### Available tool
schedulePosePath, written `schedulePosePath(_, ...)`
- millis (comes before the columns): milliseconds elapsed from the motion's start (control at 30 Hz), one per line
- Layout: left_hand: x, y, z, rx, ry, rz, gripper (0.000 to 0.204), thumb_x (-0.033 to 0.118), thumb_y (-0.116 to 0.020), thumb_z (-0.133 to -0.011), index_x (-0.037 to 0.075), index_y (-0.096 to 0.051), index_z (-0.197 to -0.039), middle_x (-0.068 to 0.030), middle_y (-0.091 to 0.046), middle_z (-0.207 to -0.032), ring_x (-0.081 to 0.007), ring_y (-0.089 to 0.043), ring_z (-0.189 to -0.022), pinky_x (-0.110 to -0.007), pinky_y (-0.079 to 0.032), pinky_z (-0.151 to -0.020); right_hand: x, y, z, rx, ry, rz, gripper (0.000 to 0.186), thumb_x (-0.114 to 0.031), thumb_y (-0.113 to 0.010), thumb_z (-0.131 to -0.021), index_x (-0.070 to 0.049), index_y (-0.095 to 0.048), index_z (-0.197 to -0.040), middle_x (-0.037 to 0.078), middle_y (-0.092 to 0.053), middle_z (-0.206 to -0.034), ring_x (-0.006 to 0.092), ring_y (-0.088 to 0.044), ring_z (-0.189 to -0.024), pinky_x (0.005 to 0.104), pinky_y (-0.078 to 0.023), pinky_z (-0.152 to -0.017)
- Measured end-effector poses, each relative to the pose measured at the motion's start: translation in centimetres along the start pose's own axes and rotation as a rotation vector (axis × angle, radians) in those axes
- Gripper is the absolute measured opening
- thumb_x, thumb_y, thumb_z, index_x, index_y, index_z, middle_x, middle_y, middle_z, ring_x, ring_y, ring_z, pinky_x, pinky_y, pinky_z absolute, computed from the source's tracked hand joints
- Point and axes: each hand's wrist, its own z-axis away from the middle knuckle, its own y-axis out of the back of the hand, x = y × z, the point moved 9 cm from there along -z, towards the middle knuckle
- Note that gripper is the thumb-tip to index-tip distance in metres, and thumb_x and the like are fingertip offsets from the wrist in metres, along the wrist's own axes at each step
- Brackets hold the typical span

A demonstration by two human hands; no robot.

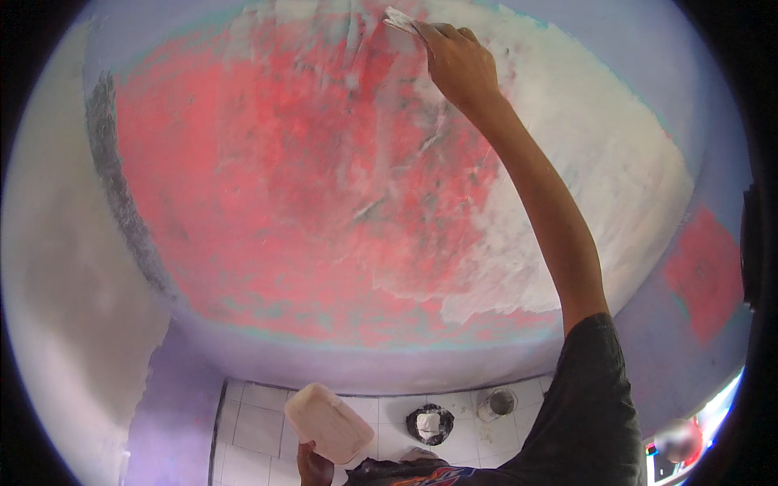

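Observation:
High on the wall (308,178), which is red with patchy white coating along the top and right, my right hand (462,69) is closed round a flat, white-smeared scraper (399,19), its blade at the coated surface. My right arm stretches up across the white area. Low in view, my left hand (314,462) grips the edge of a pale, rounded rectangular board (331,419), held out over the tiled floor.
A white-tiled floor (258,425) runs below the wall, with a black bag or container holding white material (428,423) and a round bucket (498,402). Side walls (57,243) curve in at left and right; a blurred shape (677,441) sits by a bright opening at lower right.

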Motion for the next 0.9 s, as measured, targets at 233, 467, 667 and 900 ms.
schedulePosePath(233, -0.5, 1.9, 0.3, 0.066, 0.038, 0.159, 0.071, 0.027, -0.063, -0.076, 0.002, -0.039, -0.138, -0.0134, -0.053, -0.130, -0.0327, -0.049, -0.123, -0.048, -0.039, -0.104, -19.7, -8.0, 29.7, -0.338, 0.443, -0.106, 0.049, -0.021, -0.050, -0.089, -0.005, -0.047, -0.135, 0.021, -0.047, -0.136, 0.0362, -0.047, -0.124, 0.0491, -0.041, -0.102)
schedulePosePath(467, 0.4, 3.0, 0.4, 0.087, 0.038, 0.180, 0.068, 0.022, -0.062, -0.076, 0.002, -0.040, -0.137, -0.0134, -0.053, -0.130, -0.0331, -0.050, -0.122, -0.048, -0.040, -0.103, -16.1, -6.6, 18.4, -0.339, 0.159, -0.258, 0.033, -0.009, -0.050, -0.086, -0.008, -0.060, -0.118, 0.013, -0.061, -0.100, 0.0294, -0.059, -0.092, 0.0426, -0.049, -0.083)
schedulePosePath(667, 0.0, 3.1, 0.1, 0.093, 0.020, 0.160, 0.080, 0.025, -0.062, -0.073, 0.000, -0.031, -0.142, -0.0195, -0.049, -0.133, -0.0381, -0.050, -0.123, -0.052, -0.044, -0.102, 0.1, -0.4, -0.5, 0.106, -0.040, -0.087, 0.030, -0.008, -0.047, -0.087, -0.007, -0.064, -0.113, 0.019, -0.064, -0.116, 0.0355, -0.058, -0.111, 0.0430, -0.050, -0.088)
schedulePosePath(900, 1.2, 1.2, 0.5, 0.103, 0.030, 0.180, 0.074, 0.023, -0.062, -0.075, 0.001, -0.035, -0.140, -0.0170, -0.051, -0.132, -0.0354, -0.050, -0.123, -0.051, -0.042, -0.103, -14.7, -7.4, 19.1, -0.251, 0.162, 0.035, 0.042, -0.015, -0.053, -0.086, -0.009, -0.053, -0.127, 0.011, -0.058, -0.116, 0.0268, -0.057, -0.104, 0.0404, -0.049, -0.082)
